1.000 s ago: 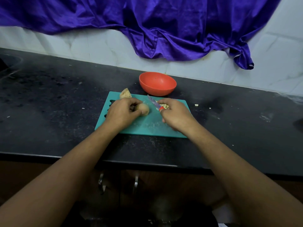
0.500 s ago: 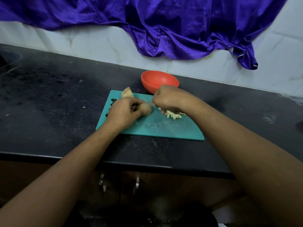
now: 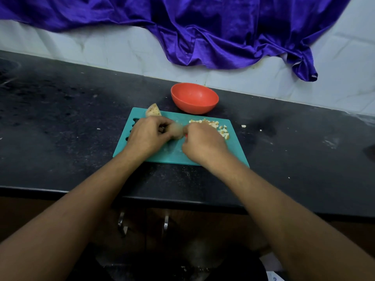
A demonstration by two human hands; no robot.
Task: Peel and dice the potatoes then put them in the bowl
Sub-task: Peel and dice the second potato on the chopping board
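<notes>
On the teal cutting board (image 3: 236,151) my left hand (image 3: 147,134) grips a pale potato piece (image 3: 177,129), which is blurred. My right hand (image 3: 204,141) is curled right beside it around the knife, of which only a speck of red handle (image 3: 185,136) shows; the blade is hidden. A pile of diced potato (image 3: 215,125) lies on the board's far right part. Another potato chunk with skin (image 3: 153,112) sits at the board's far left corner. The orange bowl (image 3: 194,97) stands just behind the board and looks empty.
The black counter (image 3: 60,122) has a front edge close to me, with cabinet handles (image 3: 121,222) below. A few stray potato bits (image 3: 243,126) lie right of the board. A purple cloth (image 3: 223,31) hangs on the tiled wall behind.
My right hand came back from over the diced pile near the bowl and now sits low beside the potato piece. The dice lie uncovered. My left hand stays on the potato.
</notes>
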